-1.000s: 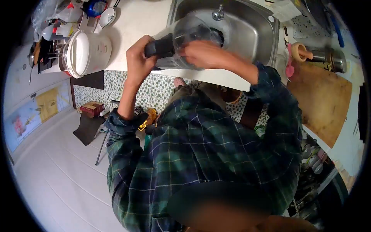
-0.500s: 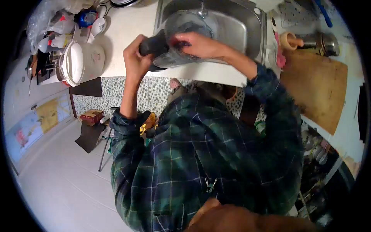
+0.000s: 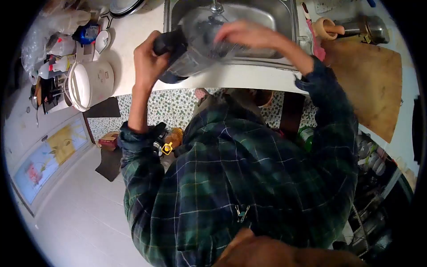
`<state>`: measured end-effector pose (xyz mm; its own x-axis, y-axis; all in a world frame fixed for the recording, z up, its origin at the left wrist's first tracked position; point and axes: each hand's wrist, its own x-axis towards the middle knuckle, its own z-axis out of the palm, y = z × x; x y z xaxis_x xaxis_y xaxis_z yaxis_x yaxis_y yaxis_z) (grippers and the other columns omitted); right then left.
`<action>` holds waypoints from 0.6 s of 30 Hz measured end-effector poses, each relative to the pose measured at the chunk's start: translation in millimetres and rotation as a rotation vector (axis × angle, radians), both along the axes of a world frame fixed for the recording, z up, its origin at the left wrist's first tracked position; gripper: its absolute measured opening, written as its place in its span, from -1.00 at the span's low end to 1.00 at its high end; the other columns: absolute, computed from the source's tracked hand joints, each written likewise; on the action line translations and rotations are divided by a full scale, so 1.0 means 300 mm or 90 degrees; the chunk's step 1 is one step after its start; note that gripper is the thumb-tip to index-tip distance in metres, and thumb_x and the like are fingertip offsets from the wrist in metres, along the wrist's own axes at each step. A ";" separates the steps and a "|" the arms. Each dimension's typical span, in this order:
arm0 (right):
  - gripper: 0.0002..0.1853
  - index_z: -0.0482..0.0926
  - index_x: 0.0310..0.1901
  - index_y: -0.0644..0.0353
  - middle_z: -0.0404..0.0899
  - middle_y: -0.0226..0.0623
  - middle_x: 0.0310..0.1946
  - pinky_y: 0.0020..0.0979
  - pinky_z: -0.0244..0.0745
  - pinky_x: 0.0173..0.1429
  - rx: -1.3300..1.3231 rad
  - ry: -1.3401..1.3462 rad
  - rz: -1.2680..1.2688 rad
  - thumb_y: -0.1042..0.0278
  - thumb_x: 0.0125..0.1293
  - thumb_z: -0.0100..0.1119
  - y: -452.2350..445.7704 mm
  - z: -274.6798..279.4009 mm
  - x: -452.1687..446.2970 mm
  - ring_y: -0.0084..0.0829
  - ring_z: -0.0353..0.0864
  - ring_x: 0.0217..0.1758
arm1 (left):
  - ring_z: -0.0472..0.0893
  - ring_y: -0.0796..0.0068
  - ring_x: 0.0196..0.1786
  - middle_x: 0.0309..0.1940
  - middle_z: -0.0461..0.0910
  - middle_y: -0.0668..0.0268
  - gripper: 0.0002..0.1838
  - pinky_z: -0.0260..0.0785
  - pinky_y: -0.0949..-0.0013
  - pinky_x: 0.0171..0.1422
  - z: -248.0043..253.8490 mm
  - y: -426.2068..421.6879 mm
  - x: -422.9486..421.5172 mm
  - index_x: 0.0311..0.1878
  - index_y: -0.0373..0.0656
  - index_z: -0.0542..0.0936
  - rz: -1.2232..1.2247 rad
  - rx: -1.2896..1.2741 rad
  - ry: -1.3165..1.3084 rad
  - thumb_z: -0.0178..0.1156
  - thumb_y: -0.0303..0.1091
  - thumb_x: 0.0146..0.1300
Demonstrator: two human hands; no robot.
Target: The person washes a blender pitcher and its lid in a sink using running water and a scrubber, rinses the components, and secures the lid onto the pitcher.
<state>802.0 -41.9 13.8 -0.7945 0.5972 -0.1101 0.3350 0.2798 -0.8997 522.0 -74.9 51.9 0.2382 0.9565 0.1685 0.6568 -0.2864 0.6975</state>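
A clear jug [image 3: 194,60] with a black handle [image 3: 170,42] is tilted over the front edge of the sink [image 3: 262,62], its wide mouth toward the basin. My left hand [image 3: 150,60] is closed around the handle. My right hand [image 3: 249,33] is beside the jug's mouth, above the basin. Motion smears its fingers, so I cannot make out whether they hold anything. Behind the jug, at the back of the sink, is a metal tap or drain fitting [image 3: 216,7].
Left on the counter stand a white bucket [image 3: 98,80], a small white ladle or pan [image 3: 102,41] and several bottles. To the right are a wooden mortar with pestle [image 3: 324,29], a pink cloth [image 3: 318,51] and a wooden cutting board [image 3: 369,84].
My right hand has drawn away from the jug's side, up and to the right. My left hand still grips the handle. The camera view has shifted slightly.
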 end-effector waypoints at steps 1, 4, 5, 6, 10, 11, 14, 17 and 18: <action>-0.62 0.52 0.03 0.23 0.54 -0.33 -0.06 -0.48 0.35 0.11 0.030 0.033 -0.121 0.57 0.17 -0.12 0.020 -0.053 0.099 -0.47 0.48 0.04 | 0.46 0.27 -0.53 -0.59 0.46 0.09 -0.77 0.33 0.42 -0.36 0.006 0.013 -0.016 -0.30 -0.26 0.47 -0.005 0.001 0.026 0.20 -0.54 -0.11; -0.66 0.50 0.05 0.30 0.53 -0.37 0.00 -0.54 0.24 0.22 -0.052 0.149 -0.560 0.54 0.24 -0.08 -0.045 -0.190 0.347 -0.52 0.45 0.07 | 0.56 -0.12 -0.26 -0.46 0.54 -0.11 -0.67 0.40 0.11 -0.22 0.089 0.093 0.003 -0.19 -0.31 0.48 -0.015 0.025 0.205 0.20 -0.42 -0.08; -0.66 0.49 0.06 0.29 0.52 -0.37 0.01 -0.54 0.25 0.21 -0.073 0.117 -0.620 0.54 0.25 -0.09 -0.091 -0.252 0.400 -0.53 0.45 0.07 | 0.56 -0.10 -0.23 -0.45 0.55 -0.11 -0.69 0.40 0.09 -0.20 0.110 0.136 0.018 -0.19 -0.31 0.48 -0.059 -0.030 0.272 0.17 -0.41 -0.06; -0.66 0.49 0.07 0.28 0.52 -0.38 0.02 -0.54 0.26 0.20 -0.093 0.086 -0.678 0.54 0.27 -0.09 -0.129 -0.317 0.432 -0.54 0.45 0.07 | 0.57 -0.09 -0.21 -0.45 0.55 -0.11 -0.70 0.39 0.06 -0.17 0.114 0.184 0.031 -0.20 -0.32 0.48 -0.101 -0.083 0.340 0.14 -0.40 -0.05; -0.66 0.49 0.06 0.30 0.53 -0.36 0.01 -0.55 0.27 0.18 -0.277 0.201 -0.767 0.55 0.26 -0.08 -0.325 -0.486 0.400 -0.54 0.45 0.07 | 0.56 -0.11 -0.19 -0.39 0.56 -0.09 -0.74 0.40 0.02 -0.13 0.034 0.306 0.079 -0.22 -0.30 0.47 -0.222 -0.070 0.524 0.08 -0.41 -0.02; -0.66 0.49 0.06 0.30 0.53 -0.36 0.01 -0.55 0.27 0.18 -0.317 0.219 -0.790 0.56 0.26 -0.08 -0.370 -0.511 0.387 -0.53 0.45 0.06 | 0.55 -0.12 -0.19 -0.35 0.57 -0.09 -0.75 0.41 0.01 -0.10 0.027 0.314 0.113 -0.23 -0.29 0.47 -0.230 -0.080 0.582 0.05 -0.42 -0.01; -0.66 0.49 0.07 0.32 0.53 -0.33 0.00 -0.54 0.28 0.17 -0.393 0.289 -0.802 0.57 0.25 -0.08 -0.455 -0.629 0.352 -0.52 0.46 0.05 | 0.51 -0.18 -0.20 -0.38 0.53 -0.14 -0.79 0.34 -0.03 -0.11 -0.038 0.367 0.153 -0.31 -0.33 0.43 -0.267 -0.072 0.617 0.09 -0.46 -0.06; -0.65 0.47 0.08 0.34 0.51 -0.31 0.02 -0.52 0.28 0.19 -0.403 0.304 -0.797 0.56 0.26 -0.09 -0.510 -0.647 0.320 -0.51 0.45 0.07 | 0.52 -0.13 -0.15 -0.30 0.53 -0.13 -0.78 0.35 -0.01 -0.06 -0.085 0.423 0.182 -0.29 -0.31 0.47 -0.305 -0.070 0.676 0.06 -0.45 -0.05; -0.62 0.41 0.13 0.36 0.48 -0.30 0.06 -0.50 0.31 0.17 -0.409 0.346 -0.810 0.57 0.26 -0.11 -0.516 -0.648 0.315 -0.49 0.46 0.07 | 0.52 -0.13 -0.15 -0.30 0.53 -0.13 -0.78 0.35 -0.01 -0.06 -0.077 0.437 0.198 -0.29 -0.31 0.47 -0.310 -0.068 0.679 0.06 -0.45 -0.05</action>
<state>896.5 -196.8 -180.5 0.1650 0.8603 -0.4823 -0.3572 -0.4036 -0.8423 581.5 56.2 28.6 0.5536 0.7233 -0.4127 0.7605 -0.6411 -0.1036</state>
